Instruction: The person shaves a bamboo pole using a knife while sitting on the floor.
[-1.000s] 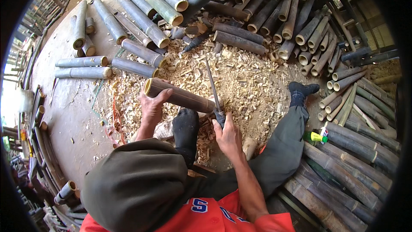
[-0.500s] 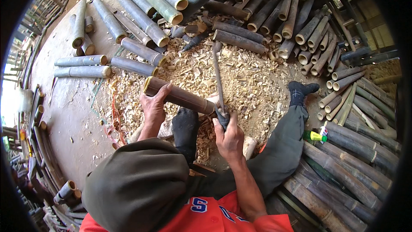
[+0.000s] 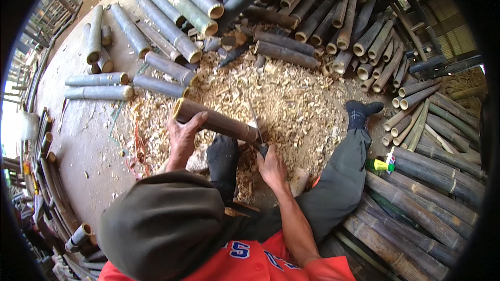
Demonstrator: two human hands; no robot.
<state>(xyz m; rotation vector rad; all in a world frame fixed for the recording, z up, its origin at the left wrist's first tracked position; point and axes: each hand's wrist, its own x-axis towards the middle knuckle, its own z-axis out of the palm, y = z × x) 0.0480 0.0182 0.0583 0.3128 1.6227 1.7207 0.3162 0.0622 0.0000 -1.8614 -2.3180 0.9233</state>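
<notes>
My left hand (image 3: 183, 138) is wrapped round the near-left end of a dark bamboo section (image 3: 221, 123), its cut hollow end facing up and left. In my right hand (image 3: 273, 167) is the dark handle of a machete (image 3: 254, 118). Its blade points away from me, seen nearly edge-on, and lies against or just beside the right end of the bamboo. Exact contact there I cannot make out. Below the bamboo, a dark-socked foot (image 3: 222, 164) rests beside a pale piece of wood (image 3: 197, 162), partly hidden.
Wood chips (image 3: 297, 104) cover the floor ahead. Loose bamboo lengths (image 3: 99, 92) lie at left, with larger stacks at the back and a bamboo pile (image 3: 416, 192) at right. A green bottle with a yellow cap (image 3: 383, 165) rests on that pile. My outstretched leg (image 3: 338, 171) lies to the right.
The machete has turned: its long hooked blade stood broad and far out before, and now appears thin and foreshortened at the bamboo's right end. The bamboo has shifted slightly left.
</notes>
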